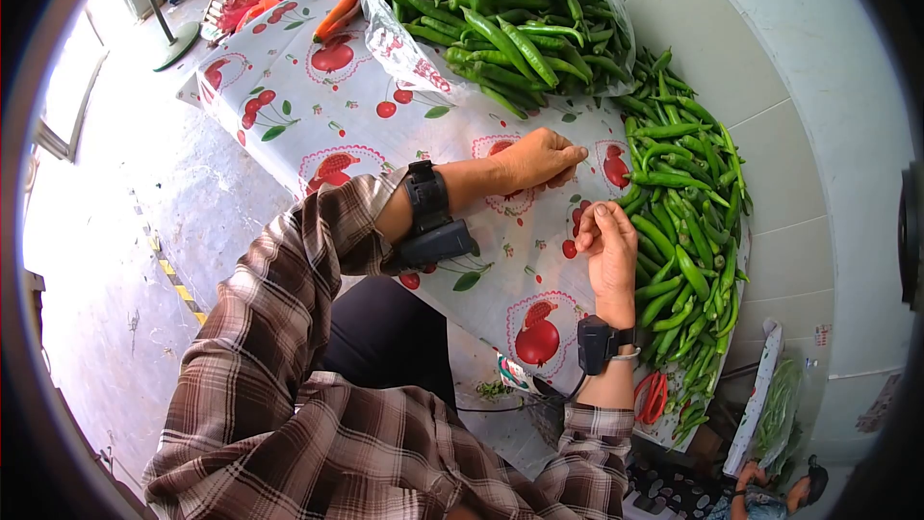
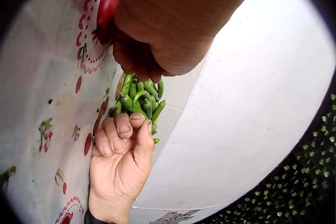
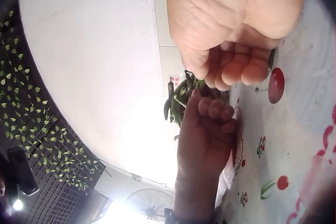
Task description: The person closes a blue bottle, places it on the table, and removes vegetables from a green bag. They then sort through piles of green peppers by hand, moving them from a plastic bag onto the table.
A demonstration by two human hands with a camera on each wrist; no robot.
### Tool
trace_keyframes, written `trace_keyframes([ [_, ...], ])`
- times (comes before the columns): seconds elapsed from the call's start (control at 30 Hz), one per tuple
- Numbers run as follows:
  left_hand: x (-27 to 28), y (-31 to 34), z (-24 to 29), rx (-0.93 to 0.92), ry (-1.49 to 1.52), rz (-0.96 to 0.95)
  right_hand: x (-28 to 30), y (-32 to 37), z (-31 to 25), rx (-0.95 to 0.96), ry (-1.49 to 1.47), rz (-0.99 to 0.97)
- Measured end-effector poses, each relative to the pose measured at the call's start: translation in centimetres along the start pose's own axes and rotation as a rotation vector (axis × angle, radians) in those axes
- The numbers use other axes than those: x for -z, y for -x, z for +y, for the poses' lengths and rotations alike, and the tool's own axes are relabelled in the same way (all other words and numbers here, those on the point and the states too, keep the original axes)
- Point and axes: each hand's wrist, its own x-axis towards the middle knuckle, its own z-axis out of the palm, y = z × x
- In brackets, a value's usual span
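Peppers [image 1: 691, 272] heaped along the frame's right, likely for easy reach.
Left hand [image 1: 539, 160] and right hand [image 1: 610, 252] curl closed mid-frame, nothing visible inside; plastic bag [image 1: 409, 65], upper center, contains more.

On my feed this looks like a vegetable shop or workroom; I cannot tell which. I see green peppers [image 1: 681, 217] heaped on a table [image 1: 452, 303] and filling a plastic bag [image 1: 397, 56], striped tape [image 1: 177, 282] on the floor [image 1: 144, 169], a tiled wall [image 1: 780, 169].
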Motion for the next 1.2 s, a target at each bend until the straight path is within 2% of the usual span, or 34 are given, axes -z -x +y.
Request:
trace_keyframes([
  [0.23, -0.1, 0.1, 0.3, 0.057, 0.022, -0.002, 0.1, -0.1, 0.0, 0.013, 0.009, -0.006],
  [0.3, -0.3, -0.2, -0.2, 0.101, 0.032, 0.069, 0.1, -0.1, 0.2, 0.026, 0.009, -0.001],
  [0.37, -0.3, -1.1, -1.7, 0.048, 0.001, 0.085, 0.2, -0.1, 0.3, 0.033, 0.005, 0.012],
  [0.5, -0.3, -0.7, -0.9, 0.052, 0.047, 0.055, -0.1, 0.0, 0.2, 0.034, 0.007, 0.046],
  [0.63, -0.2, -0.9, -1.3, 0.002, 0.150, 0.033, -0.4, 0.8, -1.2, -0.044, 0.017, -0.011],
  [0.7, -0.1, -1.0, -1.3, 0.062, 0.137, 0.031, -0.5, 1.9, -3.0, -0.040, 0.083, -0.013],
  [0.8, -0.1, -1.2, -1.8, 0.031, 0.178, 0.032, 0.5, 3.9, -6.3, 0.107, 0.506, 0.129],
  [0.9, 0.0, -1.1, -1.7, 0.033, 0.171, 0.023, 4.9, 5.4, -8.9, 0.265, 1.057, 0.269],
  [0.97, -0.1, -0.5, -0.7, 0.074, 0.139, 0.035, 5.7, 6.7, -10.5, 0.233, 1.483, 0.376],
  [1.03, 0.0, -0.2, -0.4, 0.063, 0.143, 0.026, 8.3, 7.3, -10.6, 0.191, 1.517, 0.372],
  [1.1, 0.2, -0.5, -0.7, 0.050, 0.134, 0.024, 9.4, 7.7, -10.3, 0.145, 1.809, 0.356],
  [1.2, 0.2, -0.4, -0.6, 0.042, 0.150, 0.009, 10.1, 7.1, -9.8, 0.081, 1.766, 0.376],
])
